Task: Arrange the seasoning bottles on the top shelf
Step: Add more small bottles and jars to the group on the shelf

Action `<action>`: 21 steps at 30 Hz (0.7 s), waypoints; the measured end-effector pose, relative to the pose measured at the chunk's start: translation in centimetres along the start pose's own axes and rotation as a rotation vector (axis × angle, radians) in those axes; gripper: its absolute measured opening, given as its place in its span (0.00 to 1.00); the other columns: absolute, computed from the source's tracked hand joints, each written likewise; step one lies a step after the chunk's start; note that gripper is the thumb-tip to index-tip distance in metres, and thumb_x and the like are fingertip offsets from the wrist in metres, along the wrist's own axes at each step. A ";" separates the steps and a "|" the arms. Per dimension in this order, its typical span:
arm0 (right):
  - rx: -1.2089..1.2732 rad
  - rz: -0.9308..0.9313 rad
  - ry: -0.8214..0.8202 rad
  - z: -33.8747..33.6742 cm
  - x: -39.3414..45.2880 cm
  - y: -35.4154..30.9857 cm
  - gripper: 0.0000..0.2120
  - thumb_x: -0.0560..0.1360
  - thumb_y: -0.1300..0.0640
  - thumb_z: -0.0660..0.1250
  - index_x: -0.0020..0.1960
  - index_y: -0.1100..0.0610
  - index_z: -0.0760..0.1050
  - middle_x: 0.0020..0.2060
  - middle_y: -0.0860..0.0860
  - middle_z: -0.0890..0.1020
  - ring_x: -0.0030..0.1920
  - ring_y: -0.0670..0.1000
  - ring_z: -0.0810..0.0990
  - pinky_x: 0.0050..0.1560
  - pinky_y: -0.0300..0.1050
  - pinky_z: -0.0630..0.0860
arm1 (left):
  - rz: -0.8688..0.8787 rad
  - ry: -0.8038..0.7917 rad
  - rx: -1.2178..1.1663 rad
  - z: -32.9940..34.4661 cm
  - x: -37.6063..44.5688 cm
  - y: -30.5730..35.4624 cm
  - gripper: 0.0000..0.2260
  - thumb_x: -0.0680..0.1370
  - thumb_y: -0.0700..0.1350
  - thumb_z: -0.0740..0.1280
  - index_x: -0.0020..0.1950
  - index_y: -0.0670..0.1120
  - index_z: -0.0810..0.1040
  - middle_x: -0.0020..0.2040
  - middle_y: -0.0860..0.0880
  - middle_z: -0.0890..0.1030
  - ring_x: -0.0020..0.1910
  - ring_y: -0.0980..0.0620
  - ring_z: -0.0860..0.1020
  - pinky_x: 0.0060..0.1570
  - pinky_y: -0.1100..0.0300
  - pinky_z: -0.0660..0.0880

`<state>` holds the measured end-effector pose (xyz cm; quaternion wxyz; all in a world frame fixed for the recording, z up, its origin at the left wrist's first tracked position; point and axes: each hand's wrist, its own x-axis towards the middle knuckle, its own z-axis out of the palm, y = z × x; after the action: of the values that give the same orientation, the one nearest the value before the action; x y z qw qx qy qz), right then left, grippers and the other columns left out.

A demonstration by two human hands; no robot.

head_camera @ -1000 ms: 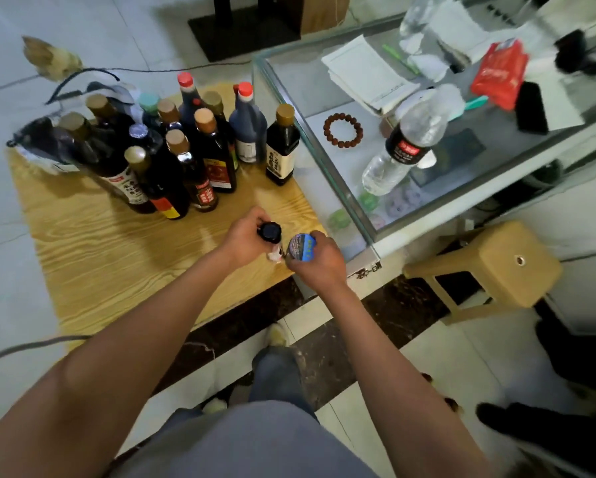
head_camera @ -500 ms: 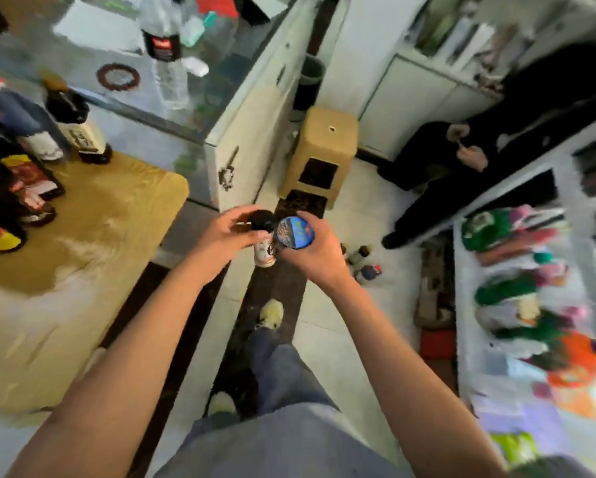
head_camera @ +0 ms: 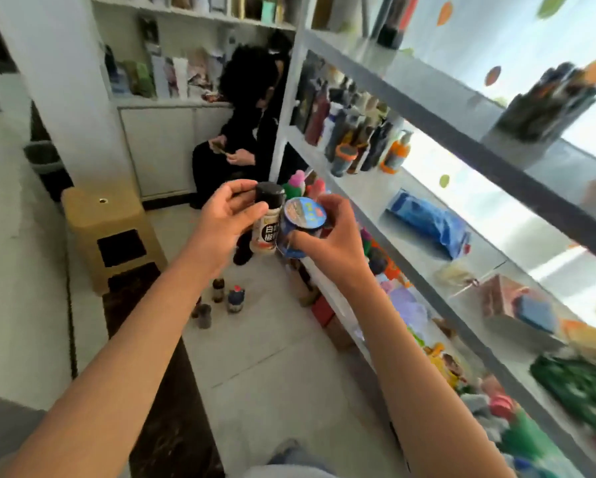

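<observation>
My left hand (head_camera: 225, 219) grips a small pale seasoning bottle (head_camera: 267, 222) with a black cap and a black label. Touching it on the right, a round blue-lidded seasoning tub (head_camera: 303, 224) is held in my right hand (head_camera: 331, 241). Both are at chest height in front of a white multi-tier shelf unit (head_camera: 424, 108) on my right. Its upper tier carries several dark bottles (head_camera: 548, 98). A lower tier holds a row of several bottles (head_camera: 355, 129).
Three small bottles (head_camera: 225, 300) stand on the tiled floor below my hands. A tan plastic stool (head_camera: 106, 232) is at left. A person in black (head_camera: 244, 132) sits at the back by a white cabinet. A blue bag (head_camera: 431, 222) lies on a middle tier.
I have turned right, away from the wooden table with the dark bottles, to face the shelf unit. Both hands still hold the same two containers, now raised higher.
</observation>
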<state>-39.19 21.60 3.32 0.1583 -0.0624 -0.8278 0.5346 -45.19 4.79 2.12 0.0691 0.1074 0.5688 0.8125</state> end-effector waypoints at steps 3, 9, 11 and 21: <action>0.035 -0.015 0.140 -6.2 3.9 0.1 0.30 0.66 0.61 0.79 0.61 0.53 0.68 0.51 0.40 0.75 0.47 0.30 0.76 0.51 0.31 0.75 | 0.035 -0.096 -0.091 7.4 4.7 0.5 0.12 0.78 0.32 0.63 0.59 0.45 0.72 0.52 0.50 0.82 0.52 0.54 0.80 0.49 0.60 0.77; -0.011 -0.078 0.436 -16.8 10.7 0.5 0.31 0.62 0.55 0.78 0.62 0.55 0.70 0.53 0.48 0.79 0.53 0.45 0.80 0.52 0.42 0.80 | 0.026 -0.248 -0.187 20.6 12.5 1.3 0.11 0.80 0.34 0.61 0.60 0.46 0.73 0.49 0.53 0.82 0.46 0.58 0.82 0.40 0.64 0.77; -0.008 -0.079 0.505 -19.9 12.4 0.8 0.30 0.63 0.57 0.78 0.62 0.55 0.71 0.53 0.50 0.79 0.53 0.49 0.81 0.53 0.45 0.81 | 0.025 -0.283 -0.190 24.2 14.7 1.6 0.10 0.80 0.35 0.61 0.57 0.48 0.73 0.49 0.52 0.81 0.45 0.57 0.82 0.41 0.61 0.78; -0.092 -0.043 0.844 -29.2 19.9 1.9 0.26 0.66 0.61 0.78 0.59 0.52 0.71 0.50 0.45 0.78 0.51 0.46 0.80 0.54 0.48 0.81 | 0.019 -0.605 -0.194 36.4 25.2 0.6 0.11 0.77 0.41 0.69 0.57 0.53 0.77 0.51 0.50 0.83 0.45 0.48 0.83 0.36 0.51 0.80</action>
<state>-48.51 53.10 16.54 0.4913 -0.2656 -0.7145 0.4214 -60.39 43.65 17.09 0.2373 0.3423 0.4413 0.7949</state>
